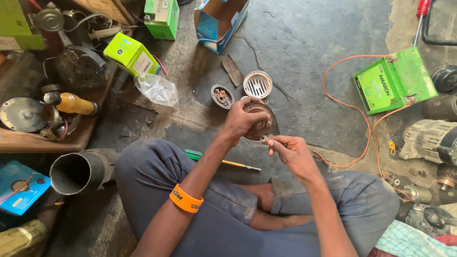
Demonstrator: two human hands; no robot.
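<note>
Right hand [293, 151] pinches a small metal part [263, 139] between closed fingers [275, 142], at 5 o'clock of the round brown horn body [259, 121], which the left hand [242, 120] grips. Beyond, at 12 o'clock on the floor [304, 43], lie a white grille [257, 84] and a dark disc [222, 95], unobstructed.

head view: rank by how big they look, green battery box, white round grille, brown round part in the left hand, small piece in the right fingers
1. green battery box
2. brown round part and white round grille: look alike, and the part is partly hidden by the left hand, so unranked
3. small piece in the right hand
</note>
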